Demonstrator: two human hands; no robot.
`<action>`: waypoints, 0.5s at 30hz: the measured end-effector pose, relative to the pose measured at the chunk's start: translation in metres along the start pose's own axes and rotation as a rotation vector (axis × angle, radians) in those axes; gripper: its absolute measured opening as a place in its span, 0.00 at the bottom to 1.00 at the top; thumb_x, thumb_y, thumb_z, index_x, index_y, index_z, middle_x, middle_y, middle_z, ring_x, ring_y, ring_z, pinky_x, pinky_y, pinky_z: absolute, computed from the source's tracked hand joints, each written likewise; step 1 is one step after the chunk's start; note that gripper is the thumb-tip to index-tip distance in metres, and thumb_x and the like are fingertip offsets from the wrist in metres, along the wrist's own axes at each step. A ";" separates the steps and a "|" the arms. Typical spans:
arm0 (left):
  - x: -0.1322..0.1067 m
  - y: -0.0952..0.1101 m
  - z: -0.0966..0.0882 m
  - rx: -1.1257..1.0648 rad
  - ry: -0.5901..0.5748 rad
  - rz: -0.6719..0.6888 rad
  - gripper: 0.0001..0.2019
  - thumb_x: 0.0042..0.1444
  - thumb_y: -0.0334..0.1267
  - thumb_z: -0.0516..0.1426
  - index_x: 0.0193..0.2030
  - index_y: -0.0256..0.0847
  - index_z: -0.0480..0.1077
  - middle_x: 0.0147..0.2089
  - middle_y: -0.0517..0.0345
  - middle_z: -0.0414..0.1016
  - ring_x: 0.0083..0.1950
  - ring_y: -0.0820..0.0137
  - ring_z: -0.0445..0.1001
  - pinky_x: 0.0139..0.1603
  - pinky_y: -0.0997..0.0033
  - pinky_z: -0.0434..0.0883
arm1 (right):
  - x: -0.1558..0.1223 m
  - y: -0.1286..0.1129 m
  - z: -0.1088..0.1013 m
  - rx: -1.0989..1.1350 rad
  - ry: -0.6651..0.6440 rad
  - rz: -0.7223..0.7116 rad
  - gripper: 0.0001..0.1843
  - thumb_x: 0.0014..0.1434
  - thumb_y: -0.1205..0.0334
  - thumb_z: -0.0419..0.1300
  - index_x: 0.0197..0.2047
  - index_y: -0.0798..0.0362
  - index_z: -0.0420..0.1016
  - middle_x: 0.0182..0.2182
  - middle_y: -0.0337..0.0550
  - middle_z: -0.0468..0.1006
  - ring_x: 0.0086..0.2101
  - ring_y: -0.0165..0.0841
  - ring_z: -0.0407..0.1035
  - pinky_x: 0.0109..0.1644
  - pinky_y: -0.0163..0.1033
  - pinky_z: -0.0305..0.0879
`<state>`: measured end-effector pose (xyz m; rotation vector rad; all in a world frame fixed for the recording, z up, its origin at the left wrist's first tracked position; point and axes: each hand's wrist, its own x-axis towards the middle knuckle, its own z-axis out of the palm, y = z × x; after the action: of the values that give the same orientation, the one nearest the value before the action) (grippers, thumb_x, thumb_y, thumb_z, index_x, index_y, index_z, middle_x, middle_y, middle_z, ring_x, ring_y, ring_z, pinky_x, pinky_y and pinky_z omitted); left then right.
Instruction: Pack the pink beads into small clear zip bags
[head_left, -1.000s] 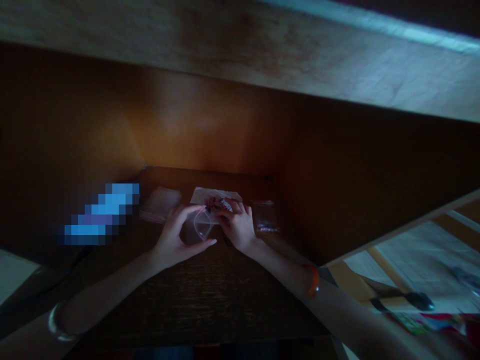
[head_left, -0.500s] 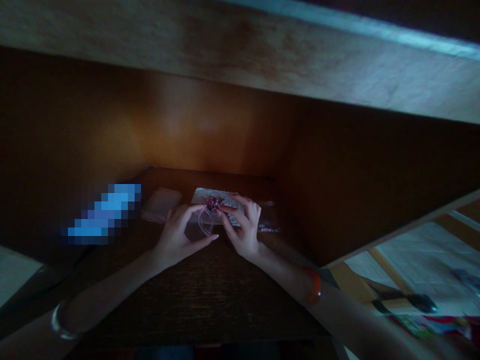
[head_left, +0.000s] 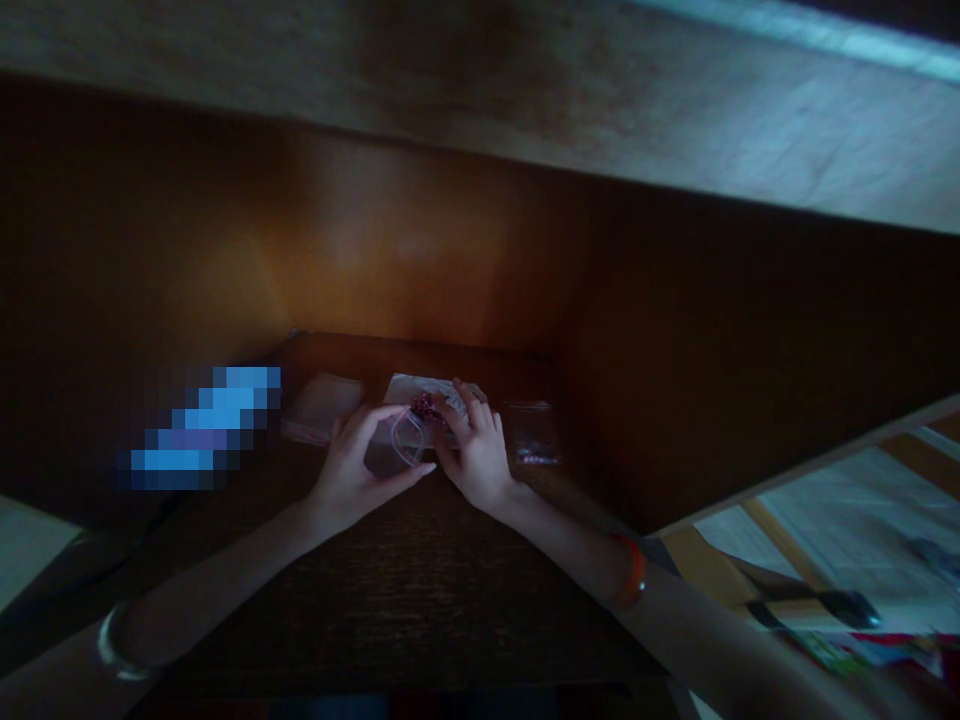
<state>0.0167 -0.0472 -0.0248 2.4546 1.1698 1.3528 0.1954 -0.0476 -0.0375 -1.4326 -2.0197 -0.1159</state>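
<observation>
- One left hand (head_left: 351, 468) curves its thumb and forefinger around one small clear plastic bag (head_left: 407, 441), clamped on its edges so that the mouth gapes.
- The bag stands on the dark wooden desk (head_left: 420, 600), between the two hands and touching both.
- One right hand (head_left: 474, 452) lies just beside the bag, its fingertips (head_left: 444, 408) on one cluster of small dark-pink beads (head_left: 425, 405) at the bag's mouth. In the dim light I cannot tell whether they pinch the beads.
- One white paper sheet (head_left: 409, 384) lies under the beads.
- Two more clear plastic bags lie flat: one to the left (head_left: 322, 408), one to the right (head_left: 531, 436).
- One silver bangle (head_left: 112, 648) circles the left wrist, and one orange band (head_left: 634, 570) the right.
</observation>
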 end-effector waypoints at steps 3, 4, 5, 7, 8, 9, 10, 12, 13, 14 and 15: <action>0.000 -0.002 0.001 -0.070 0.006 -0.057 0.25 0.47 0.43 0.63 0.50 0.45 0.60 0.47 0.52 0.71 0.48 0.60 0.70 0.50 0.54 0.66 | -0.001 0.003 0.008 -0.117 -0.137 0.040 0.24 0.59 0.60 0.54 0.60 0.49 0.61 0.64 0.52 0.51 0.59 0.50 0.50 0.55 0.56 0.55; -0.001 -0.003 0.001 -0.101 0.008 -0.082 0.24 0.47 0.42 0.63 0.50 0.44 0.61 0.47 0.52 0.71 0.48 0.60 0.70 0.50 0.54 0.66 | -0.001 0.003 0.010 -0.134 -0.164 0.043 0.24 0.59 0.59 0.53 0.59 0.49 0.61 0.64 0.53 0.51 0.59 0.51 0.50 0.56 0.57 0.54; -0.001 -0.003 0.002 -0.132 0.014 -0.105 0.23 0.48 0.42 0.63 0.50 0.43 0.61 0.47 0.52 0.70 0.49 0.60 0.70 0.51 0.54 0.66 | -0.002 0.003 0.011 -0.144 -0.184 0.041 0.24 0.60 0.59 0.53 0.59 0.49 0.62 0.64 0.52 0.51 0.60 0.51 0.49 0.56 0.58 0.53; -0.001 -0.004 0.002 -0.190 0.035 -0.148 0.22 0.48 0.41 0.62 0.49 0.42 0.62 0.48 0.51 0.70 0.50 0.61 0.69 0.52 0.55 0.67 | -0.004 0.003 0.012 -0.156 -0.203 0.024 0.21 0.61 0.59 0.52 0.58 0.48 0.64 0.63 0.51 0.53 0.60 0.51 0.49 0.57 0.59 0.52; -0.001 -0.004 0.003 -0.216 0.045 -0.168 0.21 0.49 0.41 0.62 0.49 0.42 0.62 0.48 0.51 0.70 0.50 0.61 0.69 0.53 0.55 0.67 | -0.004 0.003 0.012 -0.160 -0.207 0.011 0.21 0.61 0.59 0.51 0.57 0.47 0.64 0.63 0.50 0.54 0.60 0.50 0.49 0.57 0.60 0.52; 0.000 -0.005 0.003 -0.245 0.053 -0.188 0.20 0.49 0.41 0.61 0.49 0.42 0.63 0.48 0.52 0.70 0.50 0.62 0.69 0.53 0.55 0.66 | -0.005 0.003 0.012 -0.164 -0.209 -0.002 0.20 0.61 0.59 0.51 0.57 0.46 0.65 0.63 0.50 0.54 0.61 0.50 0.49 0.57 0.60 0.52; 0.000 -0.005 0.003 -0.278 0.058 -0.211 0.20 0.50 0.41 0.61 0.48 0.42 0.63 0.48 0.52 0.70 0.50 0.62 0.70 0.54 0.55 0.66 | -0.005 0.003 0.011 -0.167 -0.211 -0.014 0.20 0.62 0.60 0.50 0.57 0.45 0.65 0.63 0.49 0.55 0.61 0.50 0.49 0.57 0.60 0.52; 0.001 -0.005 0.004 -0.356 0.064 -0.271 0.19 0.51 0.42 0.60 0.49 0.42 0.63 0.47 0.53 0.70 0.49 0.63 0.70 0.54 0.56 0.67 | -0.004 0.004 0.010 -0.171 -0.208 -0.028 0.18 0.62 0.60 0.50 0.55 0.44 0.67 0.62 0.48 0.56 0.61 0.49 0.49 0.57 0.60 0.52; 0.001 -0.006 0.004 -0.400 0.070 -0.306 0.19 0.51 0.42 0.59 0.49 0.42 0.63 0.46 0.53 0.71 0.49 0.64 0.71 0.54 0.57 0.67 | -0.004 0.004 0.010 -0.170 -0.204 -0.033 0.18 0.62 0.60 0.50 0.55 0.44 0.68 0.62 0.48 0.57 0.61 0.48 0.49 0.57 0.60 0.52; 0.002 -0.007 0.004 -0.444 0.080 -0.340 0.18 0.52 0.42 0.58 0.49 0.42 0.63 0.45 0.53 0.71 0.48 0.65 0.71 0.54 0.58 0.67 | -0.003 0.004 0.010 -0.167 -0.199 -0.037 0.17 0.62 0.60 0.50 0.54 0.43 0.69 0.62 0.47 0.57 0.61 0.48 0.50 0.57 0.59 0.52; 0.002 -0.008 0.004 -0.486 0.090 -0.372 0.17 0.53 0.42 0.58 0.49 0.43 0.64 0.45 0.54 0.71 0.48 0.65 0.71 0.54 0.59 0.67 | -0.003 0.004 0.010 -0.162 -0.195 -0.044 0.17 0.62 0.61 0.50 0.53 0.43 0.69 0.62 0.47 0.56 0.61 0.47 0.50 0.57 0.59 0.52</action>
<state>0.0160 -0.0390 -0.0293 1.7625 1.0844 1.4338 0.1954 -0.0444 -0.0480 -1.5518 -2.2448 -0.1674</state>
